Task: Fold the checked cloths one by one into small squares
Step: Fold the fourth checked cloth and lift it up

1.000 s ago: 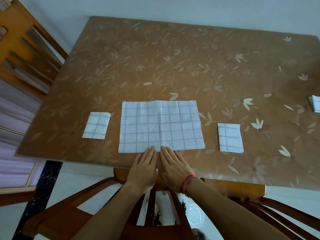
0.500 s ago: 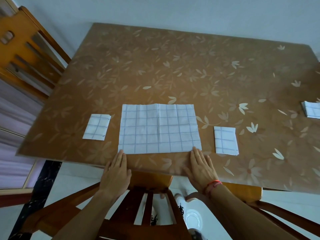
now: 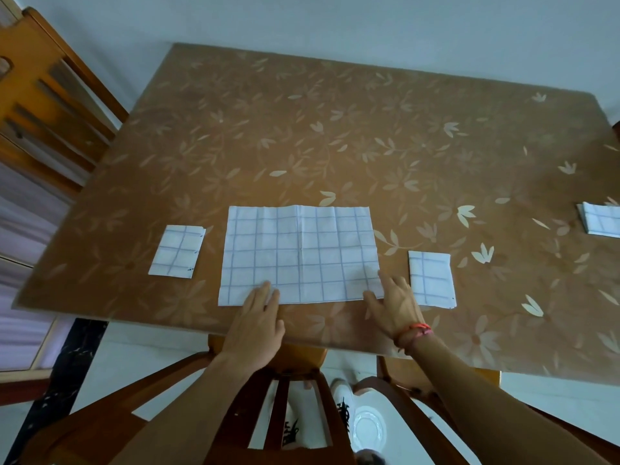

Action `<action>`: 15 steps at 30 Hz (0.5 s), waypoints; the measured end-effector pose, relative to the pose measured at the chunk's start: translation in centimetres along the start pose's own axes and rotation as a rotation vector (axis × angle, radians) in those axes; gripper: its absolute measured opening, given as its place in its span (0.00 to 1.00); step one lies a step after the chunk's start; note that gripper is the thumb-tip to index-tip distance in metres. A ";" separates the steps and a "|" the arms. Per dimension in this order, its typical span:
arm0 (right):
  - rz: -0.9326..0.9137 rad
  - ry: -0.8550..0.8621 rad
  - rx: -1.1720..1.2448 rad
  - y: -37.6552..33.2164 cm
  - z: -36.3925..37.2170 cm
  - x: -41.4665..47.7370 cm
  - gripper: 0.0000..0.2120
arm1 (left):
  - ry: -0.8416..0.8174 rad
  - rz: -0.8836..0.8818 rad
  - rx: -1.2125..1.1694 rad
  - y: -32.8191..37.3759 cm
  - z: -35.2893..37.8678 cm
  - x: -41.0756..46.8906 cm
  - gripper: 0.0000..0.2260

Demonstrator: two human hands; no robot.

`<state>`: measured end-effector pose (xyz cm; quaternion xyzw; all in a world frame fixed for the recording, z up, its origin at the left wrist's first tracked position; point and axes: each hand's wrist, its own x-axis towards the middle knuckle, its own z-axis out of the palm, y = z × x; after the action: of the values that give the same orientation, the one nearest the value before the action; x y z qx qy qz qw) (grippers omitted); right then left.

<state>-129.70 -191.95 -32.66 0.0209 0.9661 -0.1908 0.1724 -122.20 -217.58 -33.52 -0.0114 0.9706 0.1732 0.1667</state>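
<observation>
The white, blue-checked rectangular cloth (image 3: 300,253) lies near the 6 o'clock edge of the brown flowered desk (image 3: 335,146), its long axis running 9 to 3 o'clock. The left hand (image 3: 256,318) and right hand (image 3: 392,303), fingers flat, touch its near edge at 7 and 5 o'clock.
</observation>
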 end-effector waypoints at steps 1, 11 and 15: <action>0.037 0.020 0.103 -0.4 -0.6 0.5 0.22 | 0.001 0.053 0.018 0.3 0.5 0.4 0.27; 0.398 -0.055 0.459 0.2 -2.6 4.4 0.12 | -0.128 0.157 0.064 4.6 1.3 3.5 0.28; 0.455 -0.078 0.567 0.3 -3.0 5.3 0.10 | -0.130 0.144 0.057 4.4 1.5 3.4 0.28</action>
<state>-135.65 -190.68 -31.93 0.2748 0.8383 -0.4084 0.2345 -125.31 -212.76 -34.52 0.0744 0.9606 0.1572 0.2169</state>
